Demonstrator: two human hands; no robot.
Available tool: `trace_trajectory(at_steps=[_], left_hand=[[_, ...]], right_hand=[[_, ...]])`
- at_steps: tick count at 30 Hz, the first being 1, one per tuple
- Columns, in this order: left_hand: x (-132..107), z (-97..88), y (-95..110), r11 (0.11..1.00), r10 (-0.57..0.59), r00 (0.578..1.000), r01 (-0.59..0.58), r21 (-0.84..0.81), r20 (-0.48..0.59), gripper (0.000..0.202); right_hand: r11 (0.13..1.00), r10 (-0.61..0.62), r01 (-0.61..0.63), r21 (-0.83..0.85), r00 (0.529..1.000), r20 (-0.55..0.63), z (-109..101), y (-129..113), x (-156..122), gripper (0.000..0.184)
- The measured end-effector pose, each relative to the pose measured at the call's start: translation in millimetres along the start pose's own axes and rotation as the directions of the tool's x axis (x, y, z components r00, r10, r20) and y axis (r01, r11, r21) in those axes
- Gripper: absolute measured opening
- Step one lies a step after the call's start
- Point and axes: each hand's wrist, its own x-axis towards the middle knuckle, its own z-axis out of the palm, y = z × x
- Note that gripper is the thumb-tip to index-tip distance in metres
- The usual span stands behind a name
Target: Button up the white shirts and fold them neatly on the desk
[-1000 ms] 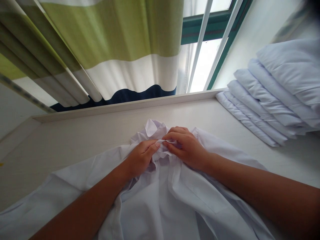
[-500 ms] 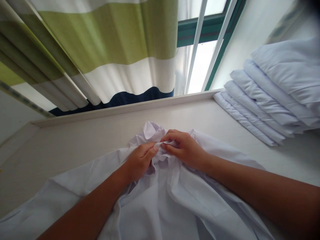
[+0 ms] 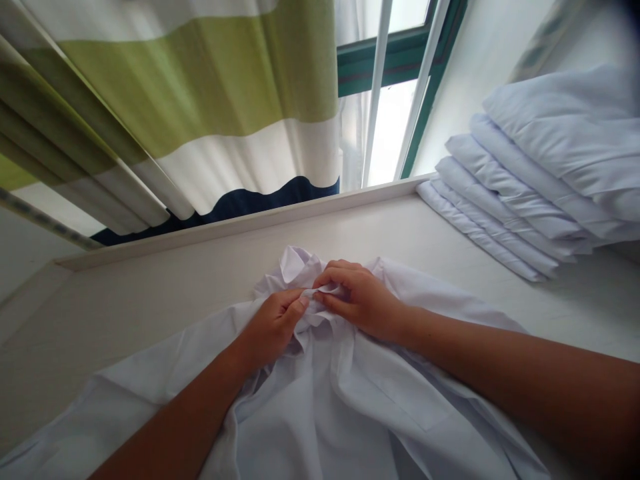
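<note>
A white garment (image 3: 360,393) that looks like a shirt or coat lies spread over the pale surface, its upper part gathered and crumpled. My left hand (image 3: 273,327) is closed, pinching the cloth at the gathered part near the collar. Right beside it, my right hand (image 3: 357,297) pinches the same fold between thumb and fingers. The fingertips of both hands almost meet. Any button or small fastening between them is hidden. A sleeve-like part spreads to the left, and a flap with a pocket-like seam lies on the right.
Several folded white garments (image 3: 540,180) are stacked at the right on the pale tabletop (image 3: 165,300). A raised ledge (image 3: 250,221) runs along the back edge. Behind it hang a striped curtain (image 3: 215,80) and a barred window (image 3: 390,120).
The view has shifted slightly, so the background and hands sit a little further left. Both hands keep their pinch on the garment, with hardly any movement.
</note>
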Motion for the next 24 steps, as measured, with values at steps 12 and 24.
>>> trace_trajectory(at_steps=[12, 24], left_hand=[[-1.3, 0.0, 0.7, 0.996, -0.061, 0.997, 0.057, -0.067, -0.056, 0.035], [-1.3, 4.1, 1.7, 0.997, -0.069, 0.993, 0.066, -0.038, -0.096, 0.032]], right_hand=[[0.979, -0.143, 0.147, -0.14, 0.989, 0.044, -3.9, 0.2, -1.5, 0.01], [0.999, 0.033, -0.033, -0.016, 0.998, 0.048, 2.4, -4.0, 0.0, 0.009]])
